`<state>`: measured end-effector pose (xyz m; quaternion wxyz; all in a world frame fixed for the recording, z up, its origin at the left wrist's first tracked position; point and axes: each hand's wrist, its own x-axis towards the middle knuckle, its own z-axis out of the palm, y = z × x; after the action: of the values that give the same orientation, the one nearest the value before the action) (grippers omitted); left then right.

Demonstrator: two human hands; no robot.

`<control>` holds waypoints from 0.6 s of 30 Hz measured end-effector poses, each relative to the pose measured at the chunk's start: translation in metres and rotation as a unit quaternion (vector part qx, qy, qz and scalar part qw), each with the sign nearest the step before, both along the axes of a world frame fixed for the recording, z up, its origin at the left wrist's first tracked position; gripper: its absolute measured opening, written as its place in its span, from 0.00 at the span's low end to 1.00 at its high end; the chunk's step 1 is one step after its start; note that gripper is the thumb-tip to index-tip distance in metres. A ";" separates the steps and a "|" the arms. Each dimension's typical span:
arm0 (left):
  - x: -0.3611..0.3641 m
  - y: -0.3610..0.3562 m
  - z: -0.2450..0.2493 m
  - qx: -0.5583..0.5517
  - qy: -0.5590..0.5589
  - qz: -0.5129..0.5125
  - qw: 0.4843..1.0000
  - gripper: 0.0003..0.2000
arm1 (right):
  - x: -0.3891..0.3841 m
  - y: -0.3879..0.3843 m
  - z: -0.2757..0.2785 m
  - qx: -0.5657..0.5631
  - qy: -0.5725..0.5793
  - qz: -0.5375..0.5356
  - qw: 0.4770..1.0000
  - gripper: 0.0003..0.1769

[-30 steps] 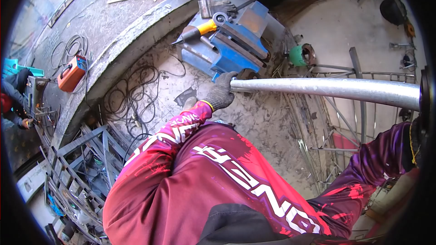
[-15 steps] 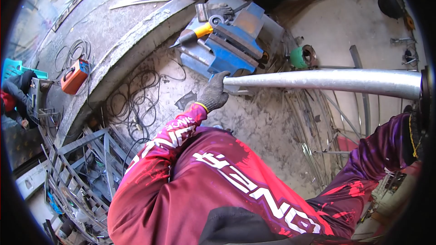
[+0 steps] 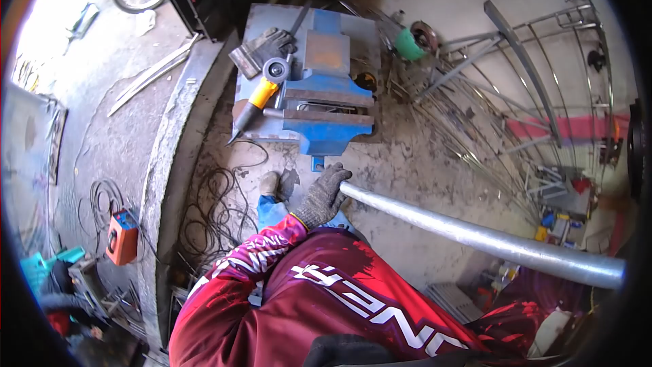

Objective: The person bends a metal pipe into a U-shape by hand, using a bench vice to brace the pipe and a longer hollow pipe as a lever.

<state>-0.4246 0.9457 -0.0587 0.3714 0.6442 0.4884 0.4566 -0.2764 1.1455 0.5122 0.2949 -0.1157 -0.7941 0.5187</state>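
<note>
My left hand, in a grey knitted glove, is closed at the near end of a long round metal pipe. The pipe slopes down to the right edge of the view. My right sleeve shows at the lower right, but the right hand is out of sight. Just beyond my left hand, a blue bench vise stands on a metal table. An angle grinder with a yellow collar lies left of the vise, next to grey gloves.
Coiled cables lie on the floor beside a concrete ledge. An orange machine is at the left, with a person below it. Metal bars and a green object are at the right.
The view has turned, so the vise now appears upright and the pipe slopes downward to the right. The right glove's edge has left view. My left hand keeps its hold.
</note>
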 end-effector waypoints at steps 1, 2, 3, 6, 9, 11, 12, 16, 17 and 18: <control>-0.005 0.002 0.001 -0.004 -0.008 -0.013 1.000 0.22 | -0.009 0.001 0.000 -0.005 -0.006 -0.019 1.000 0.21; -0.009 0.006 0.003 0.006 -0.007 -0.033 0.999 0.22 | -0.016 0.002 0.000 -0.007 -0.008 -0.036 0.999 0.21; -0.011 0.009 0.004 0.016 -0.006 -0.053 0.998 0.22 | -0.020 0.002 0.000 -0.009 -0.010 -0.054 0.998 0.22; -0.014 0.018 0.003 0.038 -0.023 -0.098 0.994 0.24 | -0.025 -0.004 -0.002 -0.020 -0.015 -0.103 0.994 0.22; -0.013 0.026 -0.008 0.067 -0.027 -0.134 0.988 0.24 | -0.032 -0.008 -0.007 -0.028 -0.010 -0.132 0.991 0.23; -0.009 0.028 -0.011 0.063 -0.006 -0.136 0.989 0.24 | -0.032 -0.005 -0.013 -0.036 -0.004 -0.142 0.989 0.23; -0.010 0.029 -0.011 0.060 -0.022 -0.145 0.987 0.23 | -0.032 -0.009 -0.016 -0.040 -0.001 -0.151 0.988 0.23; -0.007 0.030 -0.017 0.094 -0.018 -0.128 0.987 0.23 | -0.026 -0.034 -0.022 -0.051 0.004 -0.190 0.981 0.24; -0.008 0.029 -0.017 0.092 -0.020 -0.134 0.987 0.23 | -0.022 -0.043 -0.023 -0.052 0.005 -0.201 0.978 0.24; -0.008 0.031 -0.015 0.077 -0.016 -0.130 0.988 0.23 | -0.019 -0.050 -0.023 -0.055 0.006 -0.211 0.976 0.24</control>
<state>-0.4322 0.9763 -0.0741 0.3842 0.7216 0.3582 0.4510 -0.2953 1.0959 0.4892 0.3952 -0.2933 -0.7207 0.4882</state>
